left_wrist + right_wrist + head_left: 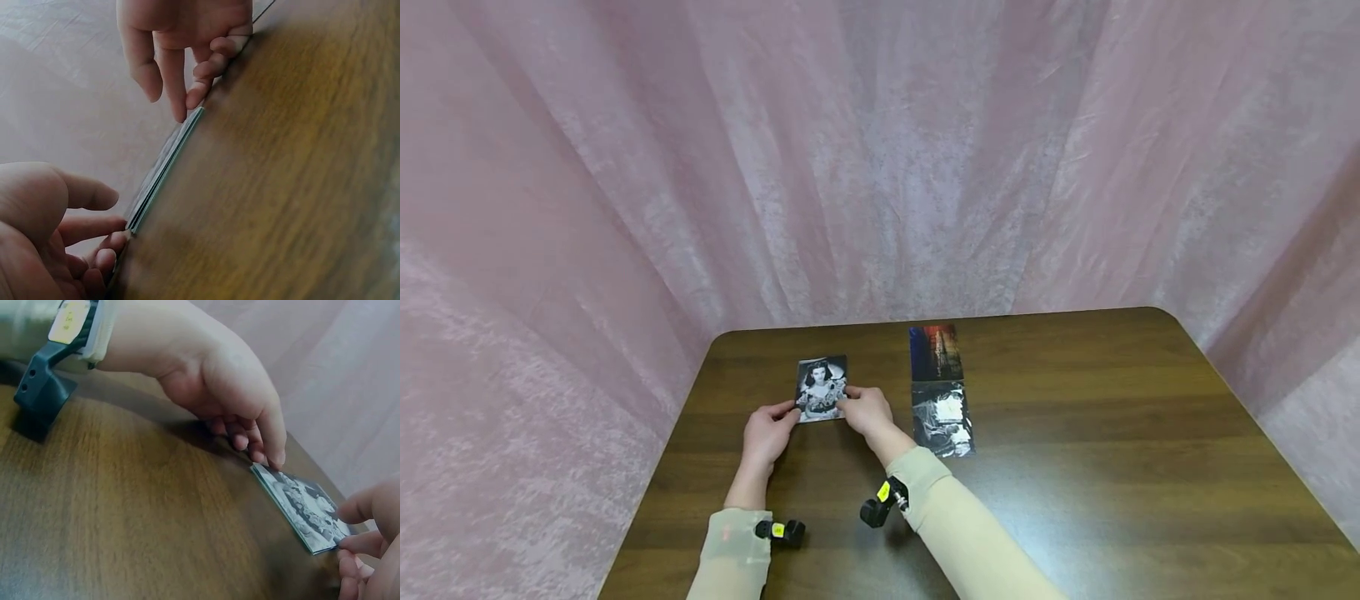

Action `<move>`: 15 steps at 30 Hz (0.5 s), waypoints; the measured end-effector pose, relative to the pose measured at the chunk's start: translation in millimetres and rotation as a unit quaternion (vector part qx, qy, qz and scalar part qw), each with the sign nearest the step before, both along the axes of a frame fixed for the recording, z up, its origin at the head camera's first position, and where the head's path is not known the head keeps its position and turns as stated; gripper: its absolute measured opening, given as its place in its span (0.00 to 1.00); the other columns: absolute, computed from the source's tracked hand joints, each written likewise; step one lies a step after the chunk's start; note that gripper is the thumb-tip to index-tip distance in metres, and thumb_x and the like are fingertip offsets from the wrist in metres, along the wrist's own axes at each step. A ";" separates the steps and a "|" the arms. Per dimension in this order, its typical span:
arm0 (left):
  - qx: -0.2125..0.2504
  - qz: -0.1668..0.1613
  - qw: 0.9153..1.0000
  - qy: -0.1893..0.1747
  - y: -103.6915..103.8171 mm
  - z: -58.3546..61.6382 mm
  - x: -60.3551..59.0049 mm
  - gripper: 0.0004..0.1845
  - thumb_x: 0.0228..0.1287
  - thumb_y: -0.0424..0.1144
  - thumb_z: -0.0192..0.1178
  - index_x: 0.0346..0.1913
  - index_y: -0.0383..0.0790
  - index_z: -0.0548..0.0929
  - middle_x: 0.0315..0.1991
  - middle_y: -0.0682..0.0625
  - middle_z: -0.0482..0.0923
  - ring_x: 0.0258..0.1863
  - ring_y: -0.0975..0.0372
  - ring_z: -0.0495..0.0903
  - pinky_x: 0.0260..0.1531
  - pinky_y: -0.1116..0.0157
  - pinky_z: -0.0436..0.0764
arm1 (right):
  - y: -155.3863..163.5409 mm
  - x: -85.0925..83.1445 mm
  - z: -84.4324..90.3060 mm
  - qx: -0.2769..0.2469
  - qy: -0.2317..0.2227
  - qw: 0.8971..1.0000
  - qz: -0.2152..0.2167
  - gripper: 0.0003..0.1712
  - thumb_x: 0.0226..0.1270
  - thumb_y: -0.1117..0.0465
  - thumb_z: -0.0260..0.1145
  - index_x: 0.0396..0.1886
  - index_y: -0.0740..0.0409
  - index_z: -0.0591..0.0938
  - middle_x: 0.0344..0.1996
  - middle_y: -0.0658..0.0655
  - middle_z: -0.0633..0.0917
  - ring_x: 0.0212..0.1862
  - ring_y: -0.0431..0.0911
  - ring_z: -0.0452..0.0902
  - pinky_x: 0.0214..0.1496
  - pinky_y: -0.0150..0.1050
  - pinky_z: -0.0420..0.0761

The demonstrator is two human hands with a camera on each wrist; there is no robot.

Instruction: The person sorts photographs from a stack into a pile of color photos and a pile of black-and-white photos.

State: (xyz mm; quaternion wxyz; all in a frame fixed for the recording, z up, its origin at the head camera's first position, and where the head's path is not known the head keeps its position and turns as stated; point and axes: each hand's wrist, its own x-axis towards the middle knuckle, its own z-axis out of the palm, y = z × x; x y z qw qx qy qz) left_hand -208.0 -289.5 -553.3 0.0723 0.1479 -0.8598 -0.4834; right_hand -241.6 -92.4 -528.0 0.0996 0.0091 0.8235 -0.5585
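A small stack of photo cards (822, 388) lies on the wooden table, its top card a black-and-white portrait. From the left, my left hand (767, 433) touches its near corner with fingertips, the thumb held apart above. My right hand (867, 411) is at the opposite edge, fingertips against the card. Seen from the left wrist, the stack (165, 169) is edge-on between both hands, with several thin layers. The right wrist view shows the right fingertips (275, 459) at one corner of the stack (306, 509).
To the right of the stack lie a dark picture with red and blue tones (936, 353) and a shiny black-and-white picture (942, 419) just below it. A pink curtain (880, 167) hangs behind the wooden table (1112, 433). A black camera mount (883, 502) sticks out from the right sleeve.
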 end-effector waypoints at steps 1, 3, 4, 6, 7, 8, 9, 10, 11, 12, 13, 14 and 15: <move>0.001 0.001 1.000 0.000 -0.4 0.1 -0.1 0.21 0.74 0.38 0.65 0.63 0.27 0.85 0.63 0.28 0.78 0.67 0.38 0.73 0.68 0.44 0.70 | -0.3 -0.4 0.0 -0.010 -0.006 1.000 -0.002 0.26 0.72 0.59 0.67 0.67 0.60 0.86 0.64 0.60 0.85 0.62 0.54 0.80 0.61 0.47 0.79; 0.005 0.003 1.000 0.000 -1.1 0.3 -0.3 0.21 0.74 0.38 0.65 0.63 0.27 0.85 0.65 0.28 0.78 0.68 0.38 0.72 0.69 0.44 0.69 | -0.9 -1.3 -0.3 -0.029 -0.018 0.999 -0.005 0.25 0.73 0.59 0.66 0.66 0.62 0.86 0.64 0.61 0.85 0.62 0.54 0.80 0.62 0.48 0.79; 0.007 0.004 1.000 0.000 -1.4 0.2 -0.3 0.21 0.74 0.38 0.65 0.63 0.27 0.85 0.65 0.28 0.77 0.69 0.38 0.72 0.69 0.44 0.68 | -1.1 -1.9 -0.4 -0.036 -0.020 0.999 -0.006 0.24 0.73 0.60 0.66 0.66 0.62 0.86 0.64 0.61 0.85 0.62 0.55 0.80 0.62 0.48 0.79; 0.012 0.005 1.000 0.001 -1.8 0.3 -0.5 0.21 0.74 0.38 0.64 0.63 0.27 0.85 0.66 0.28 0.77 0.70 0.38 0.71 0.70 0.44 0.68 | -1.4 -2.5 -0.5 -0.049 -0.024 0.999 -0.007 0.24 0.74 0.60 0.65 0.65 0.64 0.86 0.64 0.63 0.85 0.64 0.56 0.79 0.65 0.50 0.78; 0.015 0.007 1.000 0.002 -1.8 0.4 -0.7 0.21 0.75 0.37 0.64 0.63 0.27 0.85 0.66 0.28 0.77 0.70 0.38 0.71 0.70 0.45 0.68 | -1.3 -2.8 -0.5 -0.056 -0.024 0.998 -0.008 0.23 0.74 0.60 0.65 0.65 0.64 0.86 0.63 0.63 0.85 0.65 0.57 0.78 0.66 0.51 0.78; 0.019 0.008 1.000 0.003 -1.8 0.7 -0.6 0.21 0.75 0.37 0.64 0.64 0.27 0.85 0.67 0.28 0.76 0.70 0.38 0.71 0.70 0.45 0.68 | -1.3 -3.1 -0.6 -0.061 -0.025 0.998 -0.008 0.23 0.74 0.60 0.65 0.64 0.65 0.86 0.63 0.63 0.85 0.65 0.58 0.78 0.66 0.51 0.77; 0.024 0.009 1.000 0.004 -1.9 1.0 -0.6 0.21 0.75 0.37 0.64 0.64 0.27 0.85 0.67 0.28 0.76 0.71 0.39 0.71 0.70 0.45 0.68 | -1.5 -3.5 -0.7 -0.067 -0.025 0.997 -0.009 0.23 0.75 0.60 0.65 0.64 0.65 0.86 0.62 0.63 0.85 0.65 0.58 0.78 0.66 0.51 0.77; 0.029 0.009 1.000 0.006 -1.9 1.2 -0.8 0.21 0.75 0.37 0.64 0.64 0.27 0.85 0.67 0.28 0.77 0.70 0.39 0.71 0.70 0.45 0.68 | -1.4 -3.6 -0.8 -0.076 -0.027 0.997 -0.011 0.22 0.75 0.60 0.65 0.63 0.65 0.86 0.62 0.64 0.85 0.65 0.58 0.78 0.66 0.52 0.77; 0.034 0.011 0.999 0.007 -1.9 1.2 -0.8 0.21 0.75 0.36 0.64 0.64 0.27 0.84 0.67 0.28 0.77 0.70 0.40 0.71 0.70 0.46 0.68 | -1.3 -3.7 -1.1 -0.086 -0.030 0.996 -0.014 0.22 0.75 0.60 0.65 0.63 0.65 0.86 0.61 0.64 0.85 0.64 0.58 0.78 0.66 0.52 0.77; 0.039 0.014 0.999 0.008 -1.9 1.0 -0.9 0.21 0.75 0.36 0.64 0.65 0.27 0.84 0.66 0.29 0.78 0.69 0.41 0.72 0.69 0.46 0.69 | -1.2 -3.8 -1.4 -0.092 -0.030 0.995 -0.017 0.21 0.75 0.60 0.66 0.62 0.65 0.87 0.60 0.64 0.86 0.63 0.58 0.78 0.66 0.52 0.77; 0.044 0.018 0.999 0.010 -1.7 0.9 -1.0 0.21 0.74 0.36 0.65 0.64 0.27 0.85 0.64 0.29 0.80 0.68 0.42 0.74 0.68 0.47 0.70 | -1.2 -3.9 -1.8 -0.097 -0.030 0.995 -0.021 0.21 0.75 0.61 0.66 0.62 0.65 0.87 0.59 0.63 0.86 0.62 0.58 0.78 0.65 0.51 0.77; 0.048 0.022 0.999 0.012 -1.6 0.7 -0.9 0.21 0.74 0.35 0.65 0.64 0.28 0.85 0.62 0.30 0.81 0.66 0.43 0.75 0.66 0.49 0.71 | -1.2 -3.9 -2.2 -0.102 -0.030 0.994 -0.024 0.20 0.74 0.61 0.66 0.61 0.65 0.87 0.59 0.63 0.86 0.61 0.57 0.79 0.65 0.51 0.77; 0.050 0.026 0.998 0.013 -1.6 0.4 -1.1 0.21 0.73 0.35 0.65 0.64 0.28 0.85 0.60 0.32 0.83 0.64 0.44 0.76 0.64 0.51 0.72 | -1.1 -3.7 -2.6 -0.109 -0.031 0.993 -0.028 0.20 0.74 0.61 0.66 0.61 0.66 0.87 0.58 0.63 0.86 0.60 0.57 0.79 0.64 0.51 0.77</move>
